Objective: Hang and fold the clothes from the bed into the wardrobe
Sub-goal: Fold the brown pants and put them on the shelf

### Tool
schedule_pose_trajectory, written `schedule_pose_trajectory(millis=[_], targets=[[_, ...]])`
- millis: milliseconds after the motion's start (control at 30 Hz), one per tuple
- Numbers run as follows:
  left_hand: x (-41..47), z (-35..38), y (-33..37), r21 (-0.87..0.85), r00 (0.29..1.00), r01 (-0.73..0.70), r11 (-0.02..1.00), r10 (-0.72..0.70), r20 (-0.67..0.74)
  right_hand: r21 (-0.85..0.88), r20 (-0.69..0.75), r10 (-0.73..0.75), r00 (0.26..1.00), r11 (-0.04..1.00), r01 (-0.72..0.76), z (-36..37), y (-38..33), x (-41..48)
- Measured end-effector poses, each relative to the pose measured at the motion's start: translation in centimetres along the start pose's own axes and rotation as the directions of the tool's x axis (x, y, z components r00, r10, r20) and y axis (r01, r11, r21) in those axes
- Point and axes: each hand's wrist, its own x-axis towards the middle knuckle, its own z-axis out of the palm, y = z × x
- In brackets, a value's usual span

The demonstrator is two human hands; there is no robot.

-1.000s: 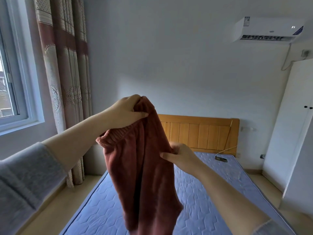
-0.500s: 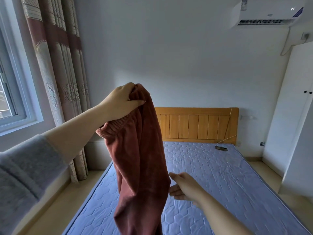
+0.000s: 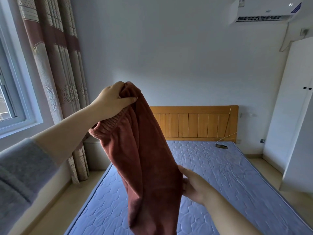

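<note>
A pair of rust-brown fleece trousers [image 3: 145,160] hangs in the air over the bed, its elastic waistband up at the left and its legs dropping out of the bottom of the view. My left hand [image 3: 111,100] grips the bunched waistband at the top. Lower down, my right hand [image 3: 194,185] holds the right edge of the hanging cloth, the thumb in front and the fingers going behind it. The bed [image 3: 228,175] below has a bare blue quilted mattress and a wooden headboard [image 3: 194,122]. A white wardrobe [image 3: 291,102] with two small dark knobs stands at the right.
A small dark object [image 3: 221,146] with a thin cable lies on the mattress near the headboard. A patterned curtain [image 3: 55,65] and a window [image 3: 10,92] fill the left side. An air conditioner [image 3: 264,11] hangs high on the right wall. Beige floor strips run along both sides of the bed.
My right hand slid down the trousers from the middle to lower on their right edge and took hold there. My left hand kept its grip on the waistband. The camera tilted down slightly.
</note>
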Motion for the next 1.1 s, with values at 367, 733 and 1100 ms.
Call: schedule_pose_trajectory(millis=[367, 733, 1100], targets=[[-0.4, 1.7, 0.5, -0.041, 0.998, 0.059, 0.997, -0.059, 0.017, 0.240, -0.046, 0.084, 0.995, 0.968, -0.071, -1.6, -0.5, -1.4], [-1.5, 3.0, -0.8, -0.016, 0.990, 0.104, 0.994, -0.102, 0.099, 0.181, -0.264, -0.105, 0.959, 0.971, 0.156, -5.9, -3.5, -2.1], [-2.9, 8.1, 3.1, -0.104, 0.968, 0.131, 0.986, -0.104, 0.229, -0.103, -0.399, -0.291, 0.870, 0.957, 0.272, -13.9, -7.7, -7.7]])
